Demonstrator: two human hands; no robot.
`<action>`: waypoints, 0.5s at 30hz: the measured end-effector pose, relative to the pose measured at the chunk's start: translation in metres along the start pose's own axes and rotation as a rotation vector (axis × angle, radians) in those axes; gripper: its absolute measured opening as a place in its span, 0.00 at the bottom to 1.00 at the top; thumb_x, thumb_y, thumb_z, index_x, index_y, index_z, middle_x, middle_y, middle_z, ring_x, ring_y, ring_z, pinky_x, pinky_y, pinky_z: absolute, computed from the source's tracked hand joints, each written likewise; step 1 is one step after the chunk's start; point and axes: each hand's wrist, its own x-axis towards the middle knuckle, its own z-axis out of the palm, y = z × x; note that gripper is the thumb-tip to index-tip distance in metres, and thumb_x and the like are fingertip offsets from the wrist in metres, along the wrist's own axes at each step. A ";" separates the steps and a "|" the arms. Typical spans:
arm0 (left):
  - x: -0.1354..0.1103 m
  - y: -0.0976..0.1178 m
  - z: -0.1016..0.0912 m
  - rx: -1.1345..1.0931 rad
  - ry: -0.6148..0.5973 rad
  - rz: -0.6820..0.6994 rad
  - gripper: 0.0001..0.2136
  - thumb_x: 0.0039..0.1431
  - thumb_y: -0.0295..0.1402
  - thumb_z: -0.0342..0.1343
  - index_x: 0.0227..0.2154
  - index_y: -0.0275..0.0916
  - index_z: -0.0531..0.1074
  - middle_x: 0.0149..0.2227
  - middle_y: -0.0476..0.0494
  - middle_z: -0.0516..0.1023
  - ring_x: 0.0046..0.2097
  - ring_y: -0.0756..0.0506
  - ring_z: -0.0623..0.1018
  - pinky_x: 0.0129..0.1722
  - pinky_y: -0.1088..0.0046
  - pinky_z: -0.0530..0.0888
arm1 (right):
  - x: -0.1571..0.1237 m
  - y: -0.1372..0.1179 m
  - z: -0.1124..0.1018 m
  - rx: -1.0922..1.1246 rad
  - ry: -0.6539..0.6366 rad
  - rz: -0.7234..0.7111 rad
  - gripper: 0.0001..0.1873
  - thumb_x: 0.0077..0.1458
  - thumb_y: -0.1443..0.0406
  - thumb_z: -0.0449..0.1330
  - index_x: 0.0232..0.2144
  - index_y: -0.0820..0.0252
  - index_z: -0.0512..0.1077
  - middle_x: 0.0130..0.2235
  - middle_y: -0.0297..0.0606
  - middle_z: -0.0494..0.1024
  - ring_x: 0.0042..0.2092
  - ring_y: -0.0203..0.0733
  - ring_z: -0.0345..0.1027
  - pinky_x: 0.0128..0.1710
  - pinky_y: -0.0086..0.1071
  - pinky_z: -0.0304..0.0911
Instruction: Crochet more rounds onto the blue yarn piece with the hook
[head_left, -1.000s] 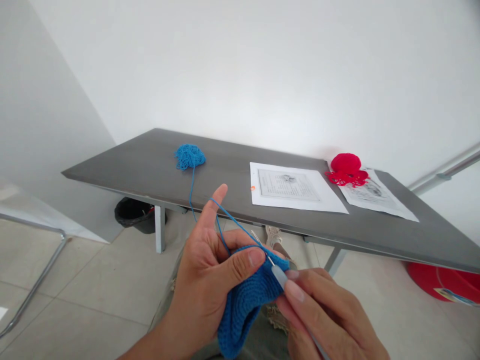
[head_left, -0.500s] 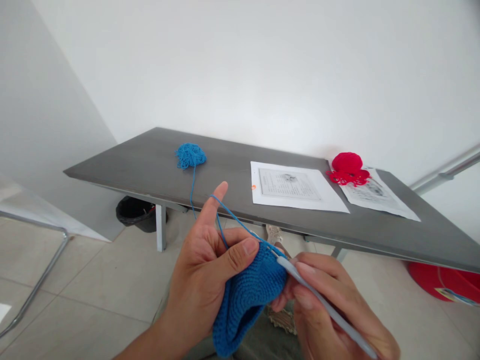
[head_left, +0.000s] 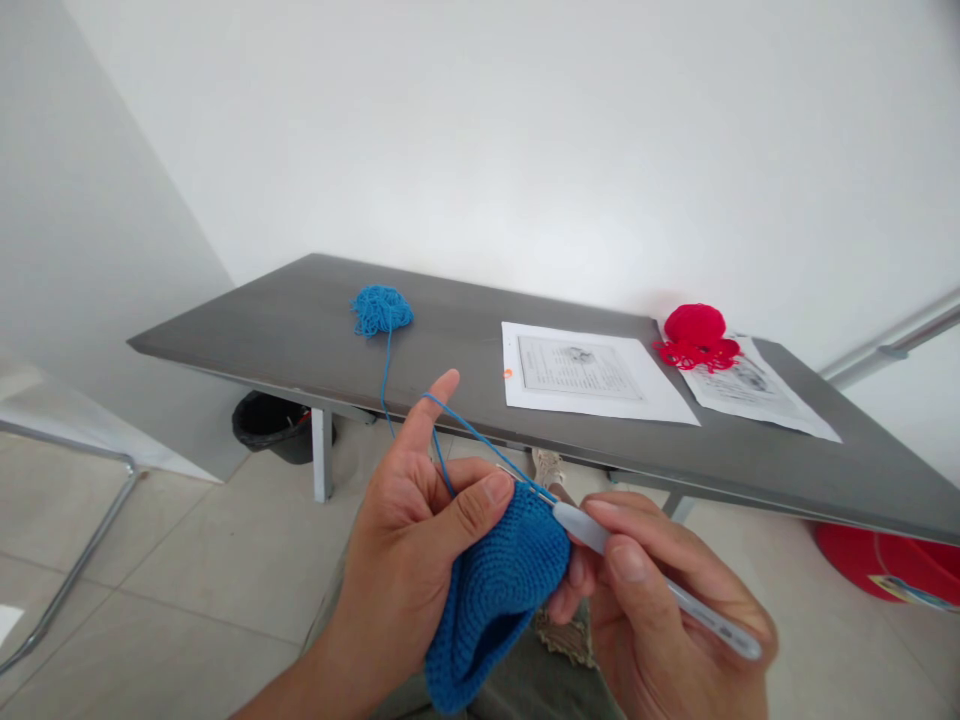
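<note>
My left hand (head_left: 412, 540) pinches a blue crocheted piece (head_left: 491, 590) between thumb and fingers. Its index finger points up with a blue yarn strand (head_left: 386, 375) looped over it. That strand runs up to a loose blue yarn ball (head_left: 382, 309) on the grey table (head_left: 300, 330). My right hand (head_left: 667, 610) grips a pale grey crochet hook (head_left: 652, 580), whose metal tip sits at the top edge of the blue piece, beside my left thumb.
A printed sheet (head_left: 592, 375) lies mid-table, and a second sheet (head_left: 757, 395) lies under a red yarn ball (head_left: 695, 335) at the right. A black bin (head_left: 270, 425) stands under the table, a red tub (head_left: 885, 570) on the floor at right, a metal chair frame (head_left: 75, 520) at left.
My right hand has rolled the hook so its handle now points down to the right, and the tip has moved left along the piece's edge. The blue piece has shifted slightly lower.
</note>
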 end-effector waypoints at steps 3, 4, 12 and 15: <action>-0.001 -0.001 0.001 0.016 0.007 0.020 0.48 0.60 0.31 0.72 0.77 0.47 0.49 0.22 0.56 0.76 0.21 0.53 0.70 0.22 0.85 0.65 | -0.001 0.001 -0.002 -0.038 0.018 -0.037 0.10 0.65 0.68 0.65 0.45 0.52 0.85 0.28 0.36 0.85 0.31 0.47 0.82 0.34 0.43 0.80; -0.001 -0.001 0.002 0.025 0.012 0.026 0.48 0.60 0.31 0.72 0.77 0.47 0.49 0.22 0.55 0.76 0.21 0.53 0.70 0.22 0.85 0.65 | -0.002 0.001 -0.002 -0.048 0.023 -0.045 0.10 0.65 0.68 0.66 0.45 0.52 0.85 0.27 0.36 0.85 0.32 0.48 0.83 0.35 0.43 0.80; -0.002 -0.001 0.004 0.019 0.020 0.045 0.47 0.61 0.30 0.71 0.77 0.48 0.49 0.22 0.55 0.78 0.21 0.53 0.71 0.22 0.85 0.65 | -0.005 0.001 -0.002 -0.013 0.031 -0.013 0.11 0.65 0.67 0.66 0.46 0.50 0.85 0.26 0.34 0.84 0.31 0.47 0.82 0.37 0.44 0.79; -0.003 -0.001 0.005 0.010 0.012 0.051 0.47 0.62 0.30 0.70 0.77 0.48 0.49 0.22 0.54 0.78 0.21 0.53 0.72 0.22 0.85 0.65 | -0.002 0.000 -0.001 0.014 0.023 -0.007 0.11 0.65 0.67 0.66 0.47 0.49 0.85 0.27 0.34 0.85 0.31 0.46 0.82 0.36 0.43 0.79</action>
